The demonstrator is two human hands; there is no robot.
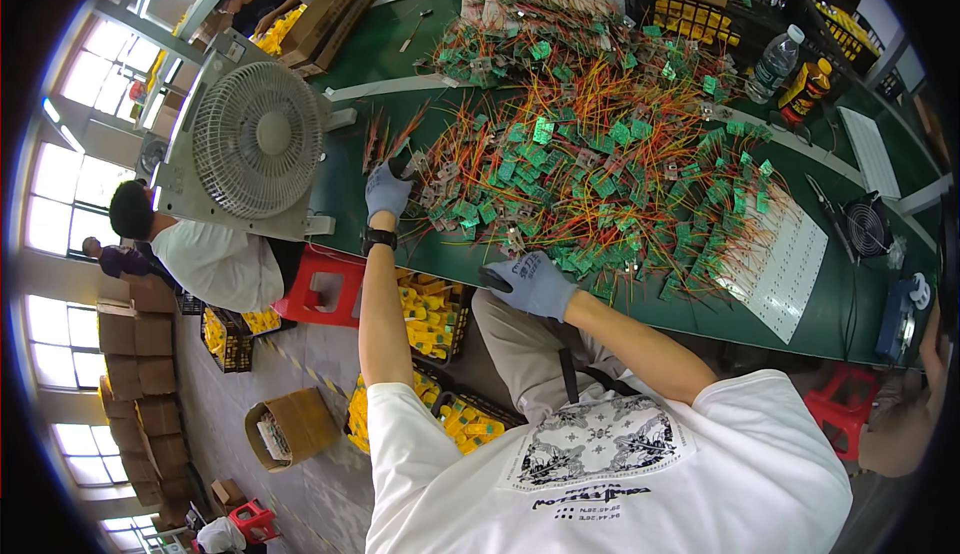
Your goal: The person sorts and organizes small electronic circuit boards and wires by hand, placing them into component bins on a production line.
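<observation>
Workshop floor (pixel 320 504), grey w/ striped tape, runs along the left below tall windows (pixel 62 189); brown cartons (pixel 140 336) are stacked nr the wall. Green bench (pixel 390 104) crosses the far half, w/ a big heap of circuit boards (pixel 543 131) on it: small green pcs w/ red, orange & yellow wires (pixel 560 204) tangled thru them, spread from the middle toward the right.

Left hand (pixel 388 192), grey glove w/ dark fingertips, is at the left edge of the heap, beside some loose reddish wires; fingers bent fwd, but can't tell if they're pinching anything. Right hand (pixel 538 284), same kind of glove, is at the near edge of the heap, by the bench edge; dark fingertips point left, but can't tell if they're pressed together or gripping a board. Black watch (pixel 379 239) on left wrist.

Large fan (pixel 272 134) stands at the bench's left end. Far right: clear bottle (pixel 773 66) & dark bottle (pixel 803 92) w/ yellow cap, side by side. White perforated sheet (pixel 785 279) lies at the heap's right end, w/ wired pcs on part of it; small black fan (pixel 866 229) further right. Under the bench, yellow parts (pixel 428 326) in a black crate (pixel 462 319); red stool (pixel 322 289) just left of them. Co-worker (pixel 215 264) in a white top is at left, past the fan.
</observation>
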